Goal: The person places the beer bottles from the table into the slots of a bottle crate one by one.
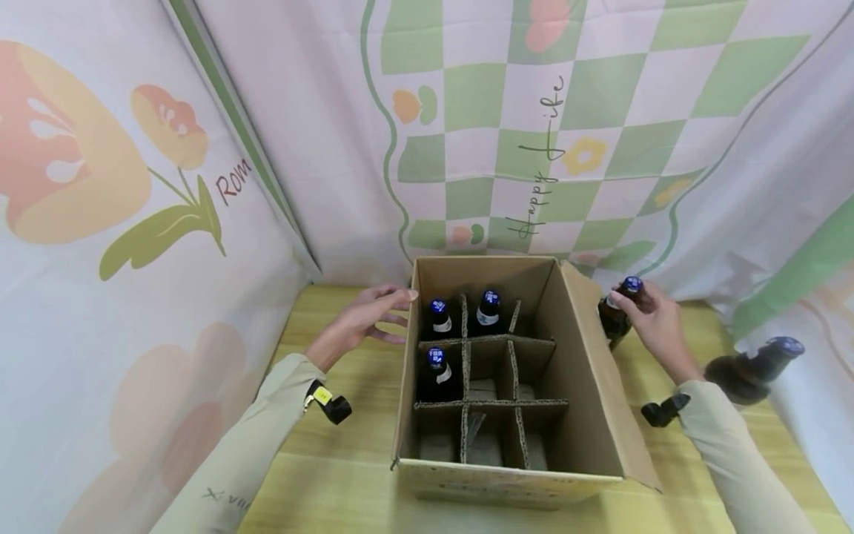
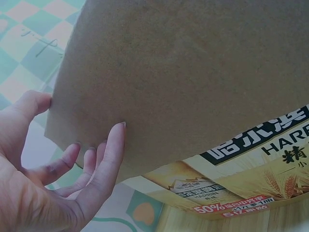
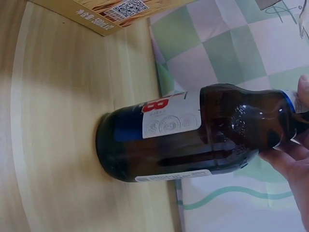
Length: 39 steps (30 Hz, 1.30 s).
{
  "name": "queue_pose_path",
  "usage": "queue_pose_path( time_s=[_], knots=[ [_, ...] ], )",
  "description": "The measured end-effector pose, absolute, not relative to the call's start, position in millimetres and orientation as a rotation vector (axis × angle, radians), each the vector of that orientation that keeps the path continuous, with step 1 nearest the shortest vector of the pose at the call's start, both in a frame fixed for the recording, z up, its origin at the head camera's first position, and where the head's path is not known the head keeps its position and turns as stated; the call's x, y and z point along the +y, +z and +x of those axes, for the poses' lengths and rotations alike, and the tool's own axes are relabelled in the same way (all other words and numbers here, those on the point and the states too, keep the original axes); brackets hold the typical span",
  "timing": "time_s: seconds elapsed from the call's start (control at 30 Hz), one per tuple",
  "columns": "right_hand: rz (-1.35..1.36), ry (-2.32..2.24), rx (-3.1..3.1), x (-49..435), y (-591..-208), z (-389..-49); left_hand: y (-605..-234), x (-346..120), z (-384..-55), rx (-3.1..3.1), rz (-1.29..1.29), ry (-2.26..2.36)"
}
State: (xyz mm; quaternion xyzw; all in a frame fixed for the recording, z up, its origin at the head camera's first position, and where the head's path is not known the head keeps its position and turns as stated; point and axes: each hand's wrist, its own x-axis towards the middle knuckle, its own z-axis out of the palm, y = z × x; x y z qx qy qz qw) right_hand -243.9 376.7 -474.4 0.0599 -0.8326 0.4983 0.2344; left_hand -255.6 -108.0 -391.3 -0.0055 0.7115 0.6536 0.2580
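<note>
The left hand (image 2: 46, 198) reaches in with its fingers spread beside a Harbin carton (image 2: 251, 181). 1 fingertip touches the left edge of the carton's plain brown cardboard flap (image 2: 178, 82); another lies over the flap near its lower left corner, and 3 more bend between these 2. Below the flap's lower edge the printed side shows black lettering, wheat ears and a red strip reading 50%. Wood-grain table (image 2: 231, 223) shows along the carton's bottom edge, and checked cloth (image 2: 19, 79) beyond the flap's left edge.
</note>
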Motion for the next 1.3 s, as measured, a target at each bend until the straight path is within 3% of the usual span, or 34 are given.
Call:
queue_pose_path(
  time_s=[0.3,1.3],
  knots=[
    [0.121,1.292,-2.292,387.9,-493.1,-258.8,-393.0,-107.9,-256.3,1.926,-0.015,1.774],
    [-0.176,1.303,-2.248,378.1,-480.5,-253.7,-393.8,-107.3,-256.5,1.937,-0.025,1.768]
  ],
)
